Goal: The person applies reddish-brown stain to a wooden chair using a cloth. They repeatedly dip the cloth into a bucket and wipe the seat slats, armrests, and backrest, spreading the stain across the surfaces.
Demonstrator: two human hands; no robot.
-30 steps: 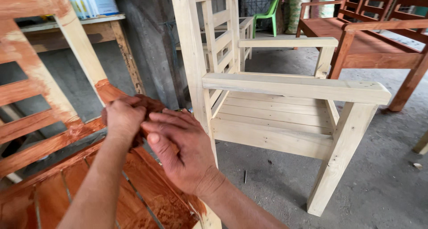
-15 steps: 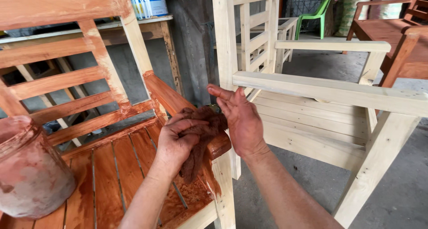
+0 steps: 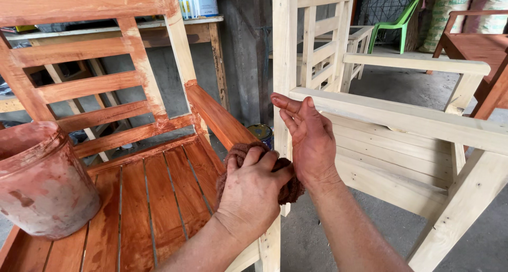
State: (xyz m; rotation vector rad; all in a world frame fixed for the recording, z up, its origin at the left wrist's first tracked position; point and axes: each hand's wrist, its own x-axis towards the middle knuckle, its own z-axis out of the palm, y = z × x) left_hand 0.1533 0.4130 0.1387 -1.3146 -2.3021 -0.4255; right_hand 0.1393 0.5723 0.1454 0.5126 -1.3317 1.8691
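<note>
1. Two hands work over the armrest [image 3: 219, 118] of the stained chair [image 3: 100, 87]. My left hand [image 3: 253, 190] is curled over a brown, stain-soaked rag [image 3: 290, 190], fingers [image 3: 254, 156] clamped on top, pressing it against the front end of that armrest.
2. My right hand [image 3: 309, 139] holds nothing: it is raised just beside the rag, fingers loosely extended and slightly apart, palm side smeared reddish.
3. The rag sits at the near corner of the chair, between my two hands and above the slatted seat [image 3: 153, 198], which already looks coated in red-brown.
4. A stain-smeared plastic bucket [image 3: 39, 179] stands on the left of the seat, well apart from the rag.
5. To do this well, I judge the rag should travel along the grain of the armrest in long even strokes, with steady pressure, so no blotches build up at the end.
6. The bare pale chair [image 3: 402, 118] stands just beside my right hand; I would keep the stained palm and the rag off its armrest, since any smear on raw wood would show.
7. A small tin [image 3: 260, 133] sits on the floor between the two chairs, below the rag; drips could fall there.
</note>
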